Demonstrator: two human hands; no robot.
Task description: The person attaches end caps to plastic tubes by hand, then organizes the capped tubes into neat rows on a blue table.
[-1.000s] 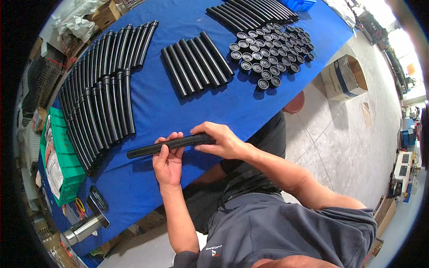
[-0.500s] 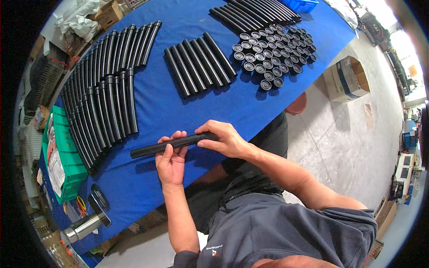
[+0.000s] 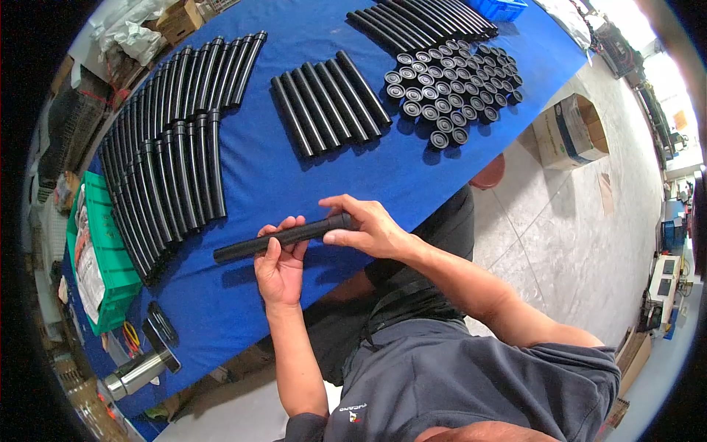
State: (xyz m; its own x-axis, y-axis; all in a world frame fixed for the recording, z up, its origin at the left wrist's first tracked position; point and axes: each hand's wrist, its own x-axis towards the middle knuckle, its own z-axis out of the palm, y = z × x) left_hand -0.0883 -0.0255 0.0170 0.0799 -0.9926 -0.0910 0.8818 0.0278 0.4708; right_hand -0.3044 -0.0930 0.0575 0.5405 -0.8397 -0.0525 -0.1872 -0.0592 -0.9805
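Near the table's front edge, a black tube (image 3: 283, 239) lies across my left hand (image 3: 280, 271), whose thumb and fingers hold it from below. A slightly wider black cap (image 3: 338, 222) sits on the tube's right end. My right hand (image 3: 373, 230) is around that capped end, its thumb below and its index finger lifted off the surface. Part of the end is hidden in the right palm. Beyond the hands, several plain black tubes (image 3: 324, 103) lie side by side. Many round black caps (image 3: 449, 92) are grouped to their right.
Capped black tubes (image 3: 177, 155) lie in rows on the left of the blue-covered table (image 3: 250, 158). More tubes (image 3: 420, 23) are at the back. A green crate (image 3: 110, 258) and a metal cylinder (image 3: 138, 374) stand at the left edge. A cardboard box (image 3: 571, 132) is on the floor.
My right hand's fingers have loosened and spread, with the index finger rising off the tube. The cap on the right end now shows. My left hand stays nearly still.
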